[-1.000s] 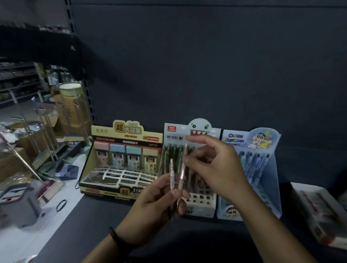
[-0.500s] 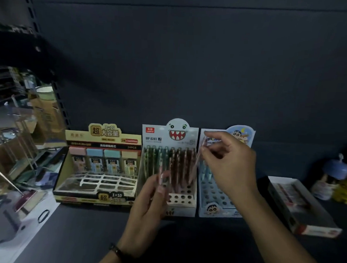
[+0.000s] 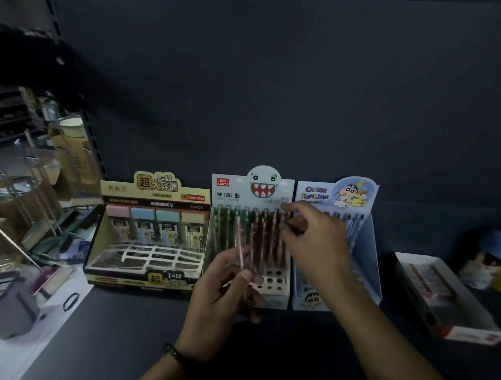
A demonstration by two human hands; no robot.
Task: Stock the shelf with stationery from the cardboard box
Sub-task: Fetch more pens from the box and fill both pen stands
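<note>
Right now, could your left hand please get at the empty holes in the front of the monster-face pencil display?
Probably yes. The left hand hovers just in front of the monster-face display, and the empty holes lie uncovered beside it. It already holds a pencil, so it could likely only slot that in.

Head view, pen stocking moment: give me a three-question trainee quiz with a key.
1. True or false: the left hand holds a pen.
2. Which display box does the right hand reach into? A) the yellow box B) the monster-face box C) the cartoon box
3. Fill in: the front holes of the monster-face box are ____.

Key:
1. True; fingers pinch the pen upright.
2. B; fingertips sit at the pen tops in its right-hand rows.
3. Empty.
</note>
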